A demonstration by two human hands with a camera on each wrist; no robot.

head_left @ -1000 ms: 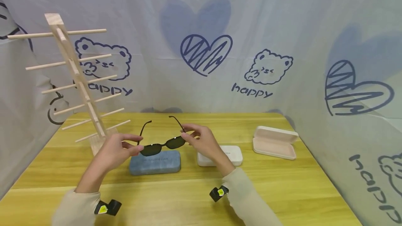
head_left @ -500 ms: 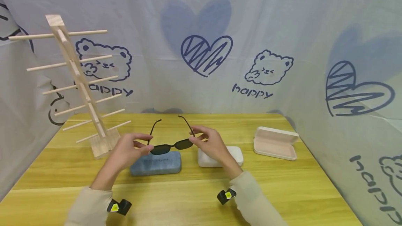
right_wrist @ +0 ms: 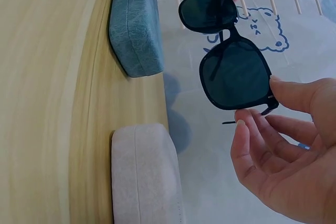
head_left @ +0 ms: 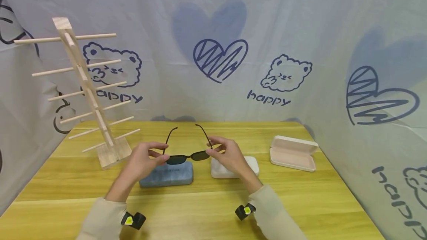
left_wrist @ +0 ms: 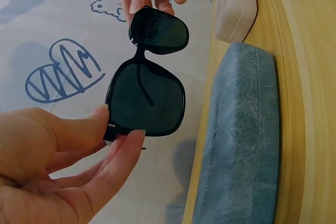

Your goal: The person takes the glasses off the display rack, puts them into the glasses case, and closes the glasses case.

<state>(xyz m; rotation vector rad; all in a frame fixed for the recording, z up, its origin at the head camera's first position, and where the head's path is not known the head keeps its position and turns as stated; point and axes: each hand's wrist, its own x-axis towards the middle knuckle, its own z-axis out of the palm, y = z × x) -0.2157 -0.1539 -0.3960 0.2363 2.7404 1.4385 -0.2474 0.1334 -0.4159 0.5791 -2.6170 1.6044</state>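
Observation:
A pair of black sunglasses (head_left: 177,159) is held up over the table between both hands, its temples unfolded and pointing away. My left hand (head_left: 146,158) pinches the left end of the frame between thumb and fingers. At the opposite end, my right hand (head_left: 228,155) pinches the right hinge corner. Both dark lenses (left_wrist: 149,98) face the wrist cameras. Below the sunglasses lies a closed blue glasses case (head_left: 170,177), partly covered by the left hand in the head view. A closed white glasses case (head_left: 252,165) sits under the right hand and is partly hidden by it.
At the left stands a wooden rack (head_left: 90,92) with several pegs on each side. An opened white glasses case (head_left: 293,155) rests at the right of the wooden table (head_left: 200,210). A printed cloth (head_left: 160,17) hangs behind and at the sides.
Both hands have carried the sunglasses to the right, slightly farther from the rack, with the grip kept. The cases have stayed in place; the head view has shifted a little.

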